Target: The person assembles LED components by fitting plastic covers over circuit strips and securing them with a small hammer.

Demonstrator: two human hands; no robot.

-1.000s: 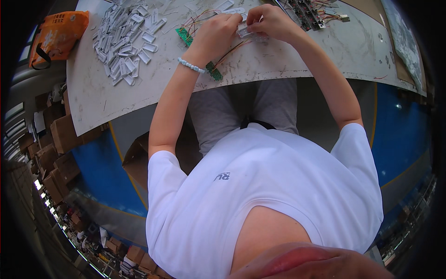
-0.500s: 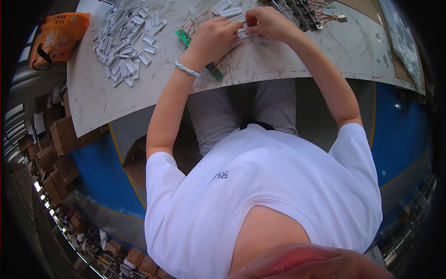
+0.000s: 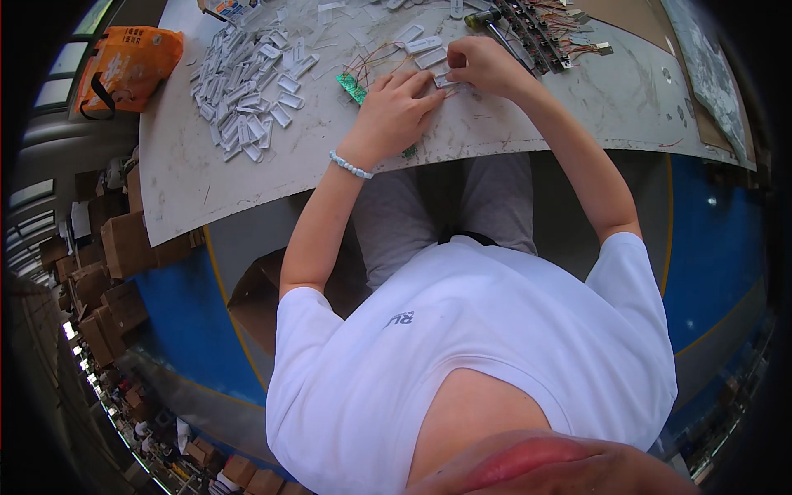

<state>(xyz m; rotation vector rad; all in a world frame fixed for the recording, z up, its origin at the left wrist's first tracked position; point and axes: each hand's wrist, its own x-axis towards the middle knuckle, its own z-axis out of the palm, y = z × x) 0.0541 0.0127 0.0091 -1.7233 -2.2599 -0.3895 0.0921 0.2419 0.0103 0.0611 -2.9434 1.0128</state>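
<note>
My right hand [image 3: 488, 68] pinches the right side of a small white oblong plastic case [image 3: 445, 80] low over the worktable. Beside its left end lies my left hand [image 3: 396, 111], palm down, fingers stretched and slightly apart, the index fingertip close to or touching the case. A green circuit board [image 3: 351, 87] with thin red and yellow wires [image 3: 384, 56] pokes out past my left hand, which covers part of it. Another green board end [image 3: 409, 152] shows below that hand. Just beyond the fingers rest two more white oblong cases, one farther [image 3: 424, 44] and one nearer [image 3: 431, 58].
A heap of white oblong plastic pieces [image 3: 247, 91] spreads over the table's left. At the back right are a black-handled tool [image 3: 483, 18] and dark strips with wired parts [image 3: 536, 33]. An orange bag [image 3: 132, 66] is at the far left. The table edge [image 3: 478, 157] curves before me.
My left hand has loosened from the case, its fingers stretching out from a pinch. My right hand keeps its pinch. The whole view has shifted, the table appearing slightly lower and to the right.
</note>
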